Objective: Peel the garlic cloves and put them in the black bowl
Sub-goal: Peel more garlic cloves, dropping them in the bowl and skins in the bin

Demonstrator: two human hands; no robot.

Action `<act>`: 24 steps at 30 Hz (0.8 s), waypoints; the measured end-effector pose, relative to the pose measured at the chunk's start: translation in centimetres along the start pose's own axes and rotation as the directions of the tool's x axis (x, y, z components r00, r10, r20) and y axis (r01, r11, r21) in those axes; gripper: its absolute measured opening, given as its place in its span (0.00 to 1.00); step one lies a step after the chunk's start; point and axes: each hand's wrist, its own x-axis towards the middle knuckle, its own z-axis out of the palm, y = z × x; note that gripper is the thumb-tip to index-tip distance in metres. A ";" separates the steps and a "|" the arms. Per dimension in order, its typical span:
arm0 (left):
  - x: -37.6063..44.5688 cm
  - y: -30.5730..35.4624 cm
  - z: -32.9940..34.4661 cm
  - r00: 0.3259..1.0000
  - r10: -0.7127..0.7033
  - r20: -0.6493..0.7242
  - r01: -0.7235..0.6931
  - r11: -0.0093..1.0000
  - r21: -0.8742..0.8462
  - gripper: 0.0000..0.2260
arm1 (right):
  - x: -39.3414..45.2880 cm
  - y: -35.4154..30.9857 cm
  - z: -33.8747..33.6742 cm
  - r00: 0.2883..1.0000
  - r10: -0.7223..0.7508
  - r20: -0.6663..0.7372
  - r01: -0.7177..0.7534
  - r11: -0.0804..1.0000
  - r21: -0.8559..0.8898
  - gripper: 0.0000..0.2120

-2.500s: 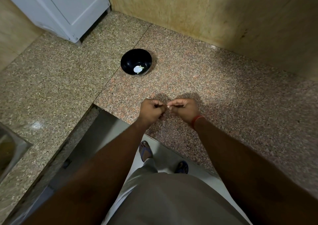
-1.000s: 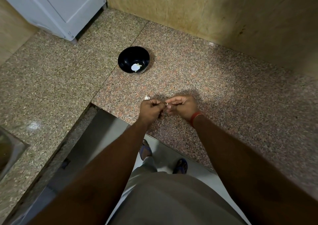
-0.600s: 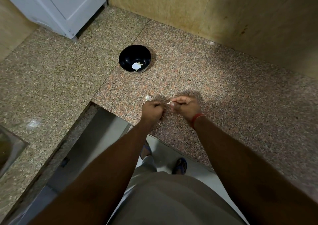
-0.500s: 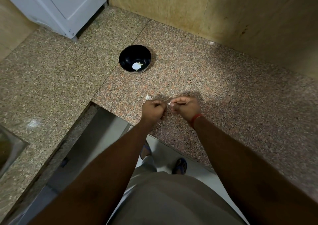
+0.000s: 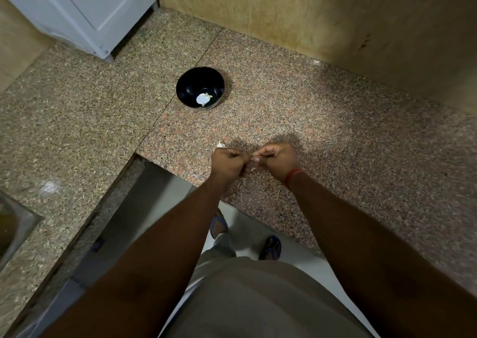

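Landmark: black bowl (image 5: 199,87).

Nearest, well short of bowl: left hand (image 5: 228,162) and right hand (image 5: 277,158) knuckle to knuckle over counter edge, fingers curled tight, pinching something tiny between them, likely garlic clove mid-peel; clove itself hidden.

Just beyond left hand, bowl side: 1 pale papery scrap (image 5: 221,144) on speckled granite counter (image 5: 348,144).

Bowl: round, glossy, holds pale peeled piece (image 5: 204,99). Judgement: early stage, most work ahead.

Behind bowl, left: smooth white appliance (image 5: 85,9).

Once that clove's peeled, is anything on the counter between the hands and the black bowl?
Nothing visible blocks it. Bare granite counter lies between the hands and the black bowl. A small white garlic piece sits beyond the left hand, low and easily cleared.
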 end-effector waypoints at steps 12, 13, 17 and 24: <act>0.2 1.3 -0.1 0.987 -0.150 0.050 0.154 0.984 -0.085 0.07 | 0.2 0.0 0.0 1.000 -0.015 0.018 0.012 0.986 0.165 0.05; 0.2 1.2 -0.1 0.987 -0.152 0.058 0.157 0.983 -0.099 0.07 | 0.2 -0.1 -0.2 1.000 0.002 0.022 -0.006 0.980 0.200 0.05; 0.2 1.1 -0.4 0.986 -0.162 0.037 0.166 0.974 -0.154 0.02 | 0.1 -0.5 -0.3 0.997 0.066 0.026 -0.071 0.955 0.287 0.07; 0.5 0.3 -0.5 0.995 -0.094 -0.031 0.093 0.995 -0.037 0.09 | 0.0 -0.5 -0.3 0.989 0.141 0.044 -0.147 0.908 0.393 0.08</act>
